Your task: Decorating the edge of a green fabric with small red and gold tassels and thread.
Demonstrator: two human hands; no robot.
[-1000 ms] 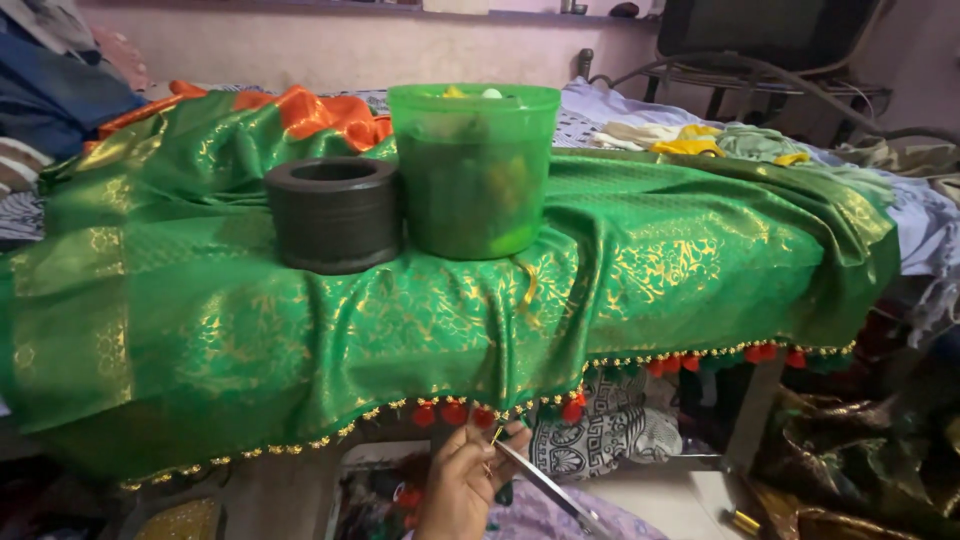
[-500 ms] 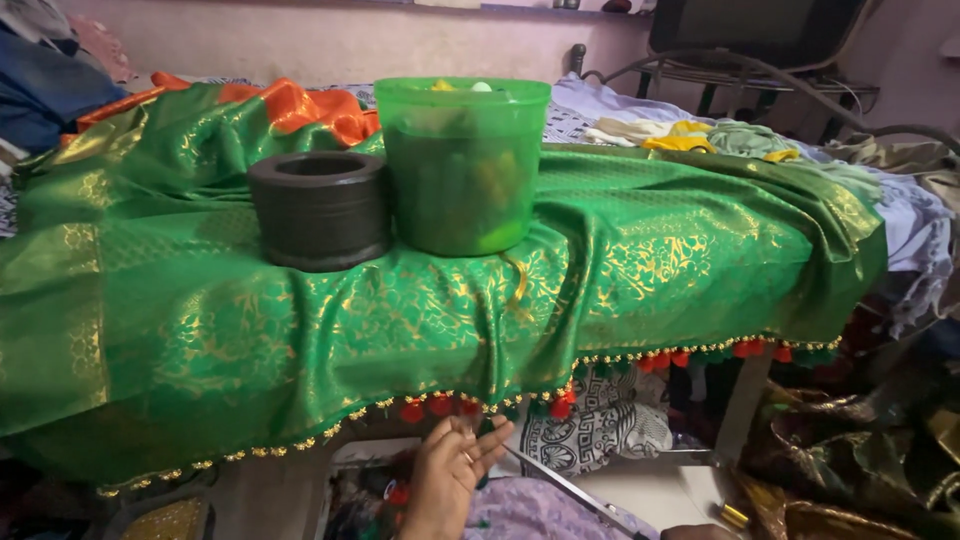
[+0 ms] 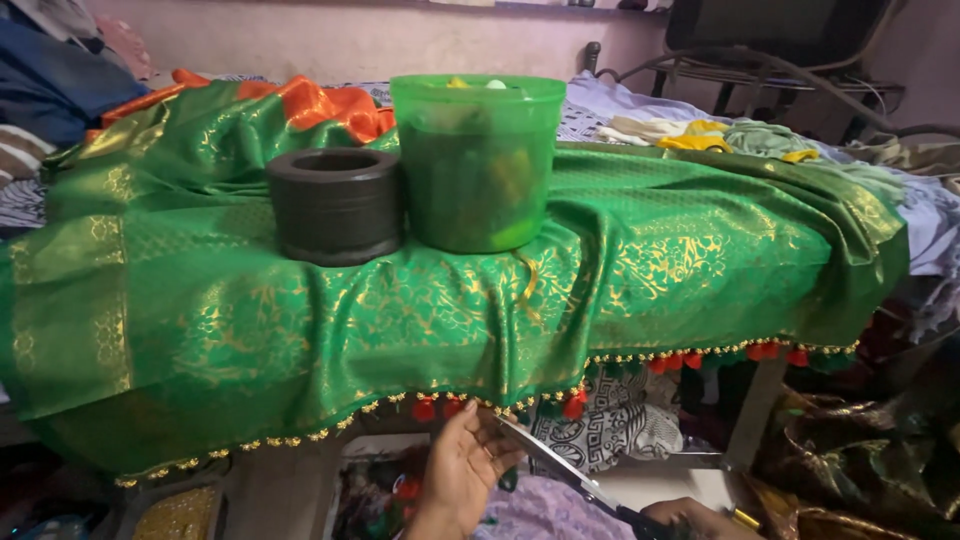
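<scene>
A green and gold patterned cloth [image 3: 420,300] is draped over a table, its lower hem trimmed with gold beads and red and green tassels [image 3: 570,405]. My left hand [image 3: 465,470] is raised below the hem, palm up, fingers at the edge near the tassels. My right hand [image 3: 690,518] is at the bottom edge of the view, gripping the handles of a pair of scissors [image 3: 560,465] whose blades point up and left toward the hem, by my left fingers. A black ring-shaped block [image 3: 335,205] and a green lidded plastic container [image 3: 478,165] stand on the cloth.
Orange cloth [image 3: 320,100] lies bunched behind the block. Yellow and green fabric pieces [image 3: 735,135] lie at the back right, and a chair [image 3: 770,50] stands behind them. Dark patterned fabric [image 3: 850,460] hangs at the lower right. Printed cloth [image 3: 600,435] sits under the table.
My left hand has risen closer to the tasselled hem. The scissors have come up toward it, and my right hand has entered at the bottom. The view has shifted slightly.
</scene>
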